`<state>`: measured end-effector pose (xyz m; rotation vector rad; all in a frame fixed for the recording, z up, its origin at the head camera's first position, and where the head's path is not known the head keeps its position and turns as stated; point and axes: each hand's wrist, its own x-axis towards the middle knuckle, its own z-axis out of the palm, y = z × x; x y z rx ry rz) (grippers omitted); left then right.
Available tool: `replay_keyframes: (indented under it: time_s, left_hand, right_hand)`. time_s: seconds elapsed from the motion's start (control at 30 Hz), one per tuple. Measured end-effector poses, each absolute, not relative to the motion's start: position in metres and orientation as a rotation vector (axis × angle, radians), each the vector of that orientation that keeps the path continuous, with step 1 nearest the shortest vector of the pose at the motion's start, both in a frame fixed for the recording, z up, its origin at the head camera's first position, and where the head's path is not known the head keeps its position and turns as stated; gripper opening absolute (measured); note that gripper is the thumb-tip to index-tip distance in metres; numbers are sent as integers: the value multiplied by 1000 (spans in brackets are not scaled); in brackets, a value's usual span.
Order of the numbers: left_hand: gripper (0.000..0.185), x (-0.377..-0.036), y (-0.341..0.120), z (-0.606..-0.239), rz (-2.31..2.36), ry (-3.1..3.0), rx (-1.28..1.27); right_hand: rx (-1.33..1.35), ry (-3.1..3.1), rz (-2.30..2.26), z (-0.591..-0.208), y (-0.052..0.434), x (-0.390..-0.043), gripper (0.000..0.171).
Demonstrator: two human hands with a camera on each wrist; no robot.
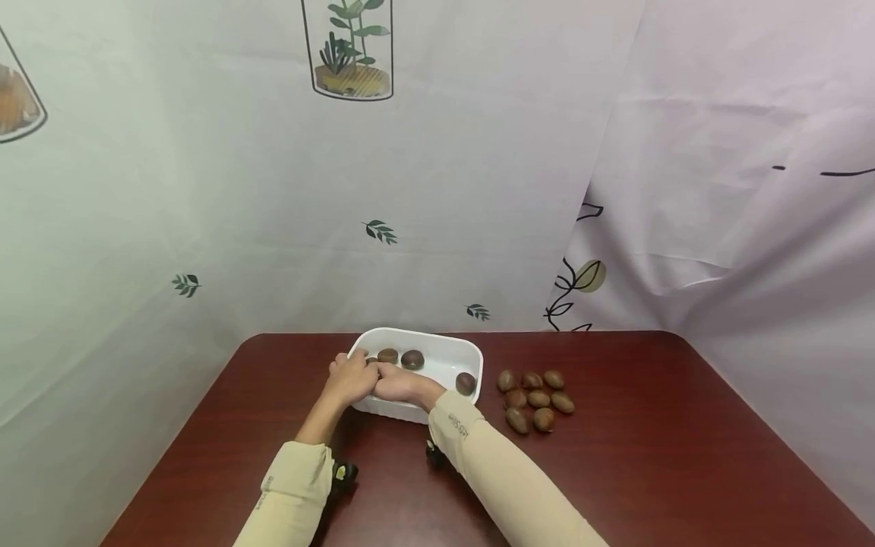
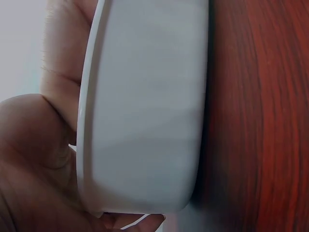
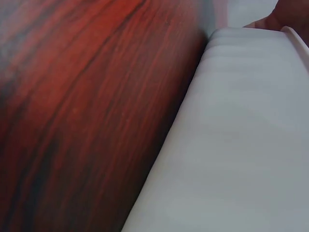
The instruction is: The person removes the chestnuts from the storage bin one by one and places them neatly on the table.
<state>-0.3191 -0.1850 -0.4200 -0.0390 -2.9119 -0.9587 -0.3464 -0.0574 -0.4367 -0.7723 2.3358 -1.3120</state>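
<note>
— White plastic, that's the tub (image 1: pixel 447 355). It sits on the dark red table (image 1: pixel 649 456), near the far edge and a bit left of the middle.

— Where are the hands?

— Both are at the tub's near left corner, over the rim. The left hand (image 1: pixel 352 376) and the right hand (image 1: pixel 396 382) are touching each other there. The left wrist view shows the left hand's (image 2: pixel 43 154) palm pressed on the tub's wall (image 2: pixel 145 111).

— Are the fingers pinching something?

— I cannot tell. They look bent, but they hide each other (the hands are small in the head view).

— What is in the tub?

— Brown nuts. Two nuts (image 1: pixel 412 359) lie by the far wall, just past the hands, and one nut (image 1: pixel 465 383) lies at the near right corner.

— And outside?

— A pile of nuts (image 1: pixel 536 399) lies on the table just right of the tub, not touching it. Beige sleeves (image 1: pixel 492 471) cover both arms.
</note>
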Motion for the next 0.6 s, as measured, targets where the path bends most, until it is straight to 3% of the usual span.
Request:
replay_keyframes:
  time_s: [0.4, 0.6]
  left_hand:
    - [53, -319, -187, -420, -953, -2949, -3]
    - [57, -319, -187, -419, -929, -2972, 33]
  right_hand:
    - [-726, 2390, -1269, -441, -58, -348, 43]
    - [-789, 2396, -1309, -436, -54, -347, 31]
